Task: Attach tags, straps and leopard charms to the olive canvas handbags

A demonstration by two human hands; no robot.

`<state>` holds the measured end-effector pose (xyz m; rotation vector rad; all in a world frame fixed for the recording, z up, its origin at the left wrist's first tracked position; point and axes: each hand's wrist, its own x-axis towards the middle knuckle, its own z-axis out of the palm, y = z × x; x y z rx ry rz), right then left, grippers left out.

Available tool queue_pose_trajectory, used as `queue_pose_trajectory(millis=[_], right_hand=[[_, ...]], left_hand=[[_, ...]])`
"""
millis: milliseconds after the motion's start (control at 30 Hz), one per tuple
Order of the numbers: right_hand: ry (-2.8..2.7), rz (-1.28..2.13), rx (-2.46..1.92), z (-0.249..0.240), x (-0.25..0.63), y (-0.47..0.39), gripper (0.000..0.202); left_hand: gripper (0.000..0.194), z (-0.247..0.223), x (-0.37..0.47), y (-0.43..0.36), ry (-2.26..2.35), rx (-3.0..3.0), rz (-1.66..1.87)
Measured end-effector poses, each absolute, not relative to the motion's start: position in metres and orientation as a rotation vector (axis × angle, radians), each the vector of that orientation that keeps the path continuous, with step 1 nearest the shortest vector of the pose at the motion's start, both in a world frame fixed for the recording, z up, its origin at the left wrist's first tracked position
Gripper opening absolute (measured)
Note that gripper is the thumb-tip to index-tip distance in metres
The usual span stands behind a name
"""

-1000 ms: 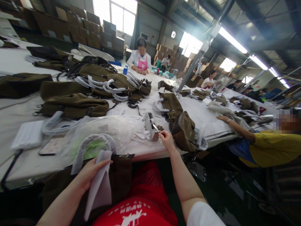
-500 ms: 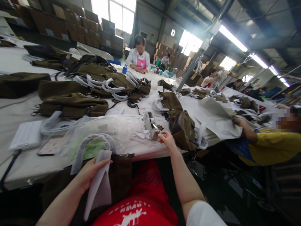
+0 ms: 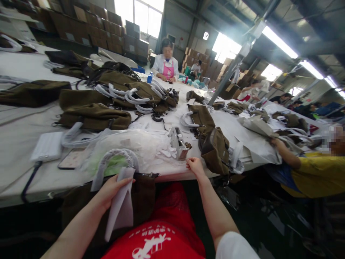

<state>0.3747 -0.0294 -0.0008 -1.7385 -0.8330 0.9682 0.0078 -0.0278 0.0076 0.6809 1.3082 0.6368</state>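
The white table [image 3: 27, 126] is spreading across the view, bearing many olive-brown bags. At its near edge, a dark brown bag [image 3: 144, 196] is hanging upright before the person's lap, handle side up; this is probably keeping its top close to both hands. To the right, a second bag [image 3: 217, 151] is sitting tilted near the right hand [image 3: 196, 167], apparently off to one side so that it is not blocking the reach. A rumpled clear plastic bag [image 3: 140, 140] is lying behind the near bag's wrapped handle [image 3: 99, 172], whose covering is seemingly guarding its surface. A folded white sheet [image 3: 122, 207] is hanging by the handle, and the left hand [image 3: 111, 190] is grasping it, thumb across the front, likely so that it is not slipping. A tape dispenser [image 3: 178, 144] is standing where the right hand is reaching easily, it seems. That hand's fingertips are sitting close together just beside it; whether they are pinching something thin, I cannot tell. Smallest, a dark ornate cluster [image 3: 188, 145] is lying beside the dispenser
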Motion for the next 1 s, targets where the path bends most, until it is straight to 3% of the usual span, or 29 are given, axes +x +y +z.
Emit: queue_pose_trajectory(millis=[367,533,833,1000], right_hand=[[-1.47,1.479,-1.423,0.014,0.223,-0.025,0.029],[-1.711,1.482,-1.54,0.009,0.175,-0.006,0.019],[-1.922,1.278,-1.876,0.017,0.172,0.006,0.049],[-1.446,1.785,-1.511,0.023,0.171,-0.009,0.047]], left_hand=[[0.065,0.001,0.009,-0.032,1.26,0.654,0.769],[0.069,-0.003,0.008,-0.033,1.214,0.676,0.802],[0.065,-0.004,-0.001,-0.037,1.103,0.618,0.815],[0.044,0.004,-0.013,-0.036,0.988,0.554,0.735]])
